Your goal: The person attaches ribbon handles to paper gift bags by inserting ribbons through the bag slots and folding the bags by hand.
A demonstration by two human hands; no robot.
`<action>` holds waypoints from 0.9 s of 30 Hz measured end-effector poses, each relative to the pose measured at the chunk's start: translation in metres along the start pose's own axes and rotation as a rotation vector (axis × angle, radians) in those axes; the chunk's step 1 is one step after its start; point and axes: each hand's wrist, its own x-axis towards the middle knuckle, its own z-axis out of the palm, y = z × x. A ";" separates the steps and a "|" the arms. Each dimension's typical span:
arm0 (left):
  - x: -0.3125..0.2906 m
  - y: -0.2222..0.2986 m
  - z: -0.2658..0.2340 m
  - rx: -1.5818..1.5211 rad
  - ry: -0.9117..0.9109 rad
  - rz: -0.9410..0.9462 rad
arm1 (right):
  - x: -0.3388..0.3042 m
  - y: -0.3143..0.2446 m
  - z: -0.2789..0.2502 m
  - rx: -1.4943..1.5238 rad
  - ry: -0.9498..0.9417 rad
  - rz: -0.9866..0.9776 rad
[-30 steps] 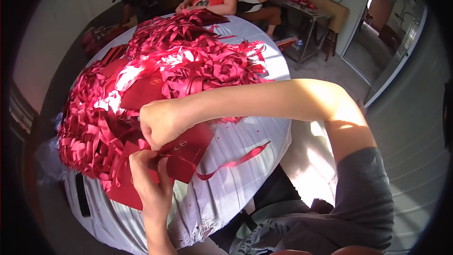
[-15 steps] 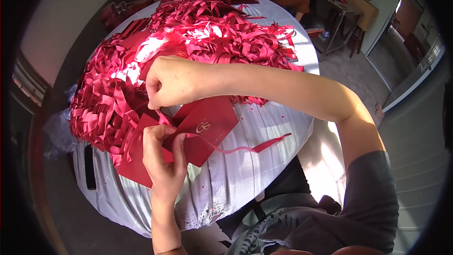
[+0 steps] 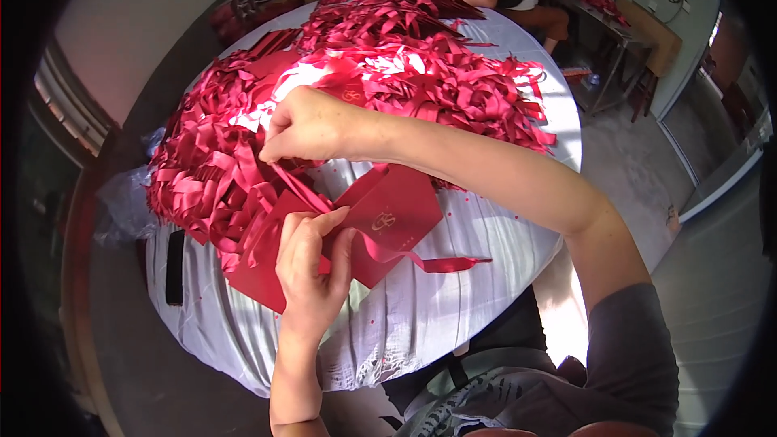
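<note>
A flat piece of red card with a gold emblem lies open at an angle on the near part of the table. My left hand pinches a red ribbon at the card between thumb and forefinger. From there the ribbon's loose tail curls off to the right across the card and over the white cloth. My right hand, farther away, is closed on another stretch of the ribbon, which runs taut down toward my left fingertips. My right forearm crosses over the card's far side, partly hiding the pile beyond.
A big heap of red cards with looped ribbons covers the far and left parts of the round table with a white cloth. A black strip lies at the left edge, near a clear plastic bag. People sit beyond the table.
My right hand has drawn its stretch of ribbon longer, away from my left hand. The tail on the right has become shorter. The whole view has shifted slightly.
</note>
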 end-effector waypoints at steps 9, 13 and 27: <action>0.004 -0.002 0.007 0.025 0.018 0.084 | 0.011 0.019 -0.008 0.141 -0.023 0.005; 0.002 -0.003 0.008 0.003 0.039 -0.058 | 0.005 0.023 -0.007 -0.356 0.270 -0.352; -0.001 -0.003 0.006 0.020 0.061 -0.071 | -0.176 0.037 -0.004 -0.041 -0.027 0.069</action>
